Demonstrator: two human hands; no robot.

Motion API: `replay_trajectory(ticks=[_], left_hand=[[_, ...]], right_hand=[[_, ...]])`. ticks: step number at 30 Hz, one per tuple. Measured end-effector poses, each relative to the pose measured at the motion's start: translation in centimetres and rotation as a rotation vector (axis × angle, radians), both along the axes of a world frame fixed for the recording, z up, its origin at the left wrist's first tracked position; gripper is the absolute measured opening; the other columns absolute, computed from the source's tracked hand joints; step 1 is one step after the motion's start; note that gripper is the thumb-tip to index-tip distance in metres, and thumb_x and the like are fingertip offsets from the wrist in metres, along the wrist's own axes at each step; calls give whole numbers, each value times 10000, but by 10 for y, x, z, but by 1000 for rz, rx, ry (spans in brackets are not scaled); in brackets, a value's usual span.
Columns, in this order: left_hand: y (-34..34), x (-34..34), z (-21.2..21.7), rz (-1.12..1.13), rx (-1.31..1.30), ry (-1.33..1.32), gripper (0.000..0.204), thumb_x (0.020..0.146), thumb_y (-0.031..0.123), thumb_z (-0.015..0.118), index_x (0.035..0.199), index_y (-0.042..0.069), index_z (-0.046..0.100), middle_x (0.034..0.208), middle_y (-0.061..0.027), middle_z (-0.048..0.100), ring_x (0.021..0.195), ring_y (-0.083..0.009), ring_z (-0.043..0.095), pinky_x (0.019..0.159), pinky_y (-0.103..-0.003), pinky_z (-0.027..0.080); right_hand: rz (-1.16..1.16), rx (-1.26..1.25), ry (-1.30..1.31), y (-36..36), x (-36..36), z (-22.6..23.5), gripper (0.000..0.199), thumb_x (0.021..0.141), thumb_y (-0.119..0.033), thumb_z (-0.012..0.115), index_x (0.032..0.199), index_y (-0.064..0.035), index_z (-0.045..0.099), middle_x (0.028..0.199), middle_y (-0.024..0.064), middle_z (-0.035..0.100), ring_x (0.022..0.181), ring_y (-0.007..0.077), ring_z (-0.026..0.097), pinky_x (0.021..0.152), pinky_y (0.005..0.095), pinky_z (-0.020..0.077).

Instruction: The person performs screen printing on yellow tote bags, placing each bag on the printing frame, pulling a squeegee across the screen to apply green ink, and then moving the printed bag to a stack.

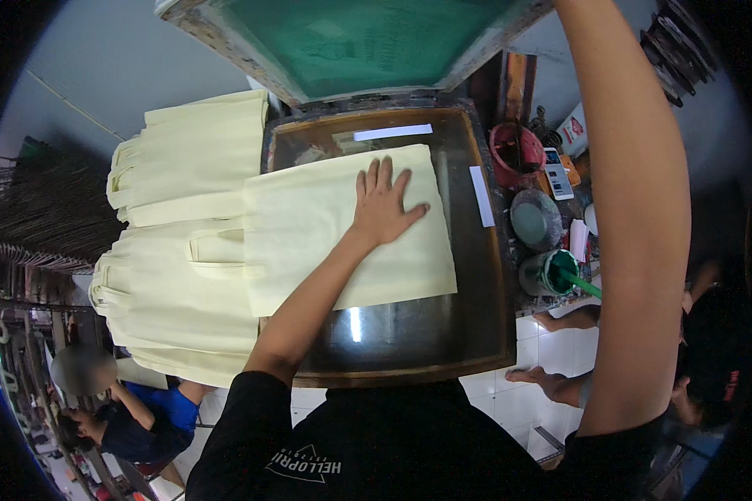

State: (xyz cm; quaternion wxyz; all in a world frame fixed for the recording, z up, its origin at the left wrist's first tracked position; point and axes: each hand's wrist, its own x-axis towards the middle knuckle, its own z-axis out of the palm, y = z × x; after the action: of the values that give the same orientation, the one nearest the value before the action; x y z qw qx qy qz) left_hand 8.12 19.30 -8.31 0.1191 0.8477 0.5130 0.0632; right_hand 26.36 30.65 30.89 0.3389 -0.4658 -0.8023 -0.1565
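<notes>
My left hand (pixel 384 207) lies flat, its fingers spread, on a pale yellow tote bag (pixel 309 230) stretched over a dark glass-topped printing board (pixel 401 334). The bag's handles (pixel 215 249) point left, over a pile of similar bags. Above the far side of the board, a screen-printing frame (pixel 368 98) with green mesh (pixel 351 42) is tilted up. My right arm (pixel 631 200) stretches forward to the frame's upper right corner. The right hand itself is cut off by the top edge of the picture.
Stacked pale yellow bags (pixel 184 288) sit left of the board. White strips (pixel 481 196) lie on it. To the right are a red tub (pixel 516 154), a grey round container (pixel 535 219), a green paint pot (pixel 547 274) and a phone (pixel 557 174). Other people sit nearby.
</notes>
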Motion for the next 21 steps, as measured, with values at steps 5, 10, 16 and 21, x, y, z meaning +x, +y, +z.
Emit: replay_trajectory(ticks=[5,10,16,21], left_hand=[[22,37,-11,106,-25,8,950,874,781,527,1609,215,320,1685,-278,71,1554,-489,11,1209,-670,47],[41,70,-13,80,-86,-36,1020,852,772,568,1615,157,286,1691,-265,56,1561,-468,-36,1215,-665,14],[44,95,-5,189,-141,-12,1184,778,818,617,1629,98,218,1693,-266,24,1550,-490,-89,1187,-708,-32],[42,107,6,269,-208,3,1180,750,843,625,1641,186,218,1696,-255,6,1543,-508,-91,1165,-749,-5]], right_hand=[[29,15,-7,-1,-1,-4,468,814,-399,774,960,45,776,946,297,725,876,426,710,840,465,543],[-7,11,-32,-1,-3,-6,486,807,-420,778,960,42,777,959,287,728,901,430,707,853,469,543],[33,57,-67,-2,-1,-6,466,809,-410,782,977,24,781,996,275,730,930,425,704,858,456,545],[32,36,-41,4,-2,-3,453,811,-405,784,975,17,784,989,267,734,926,419,708,864,461,544]])
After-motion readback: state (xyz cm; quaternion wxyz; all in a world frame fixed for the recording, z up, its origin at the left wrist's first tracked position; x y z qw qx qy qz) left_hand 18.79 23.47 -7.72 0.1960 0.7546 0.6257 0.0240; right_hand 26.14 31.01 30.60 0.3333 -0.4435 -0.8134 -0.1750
